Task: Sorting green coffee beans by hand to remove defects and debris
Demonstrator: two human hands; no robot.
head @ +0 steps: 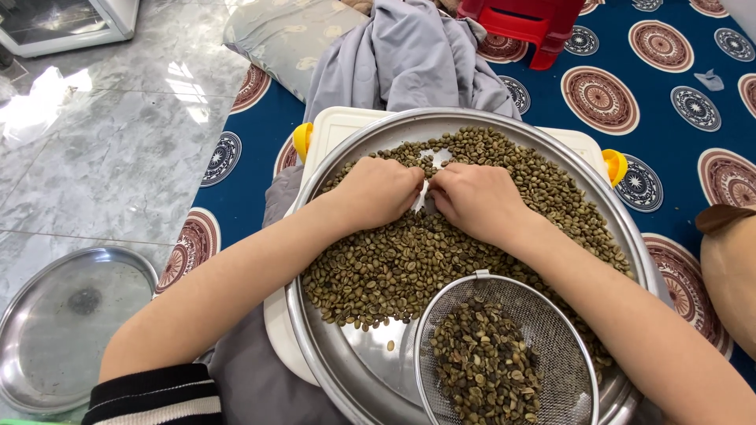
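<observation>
Both hands, left and right, rest curled, fingertips together, on the beans spread across most of the big tray, each grip narrow, perhaps pinching beans, while the sieve holds a small darker heap, so most looks unsorted.

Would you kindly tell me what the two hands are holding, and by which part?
Neither clearly holds anything. The left hand and right hand rest knuckles-up on the green coffee beans in the steel tray; their fingertips are hidden.
</observation>
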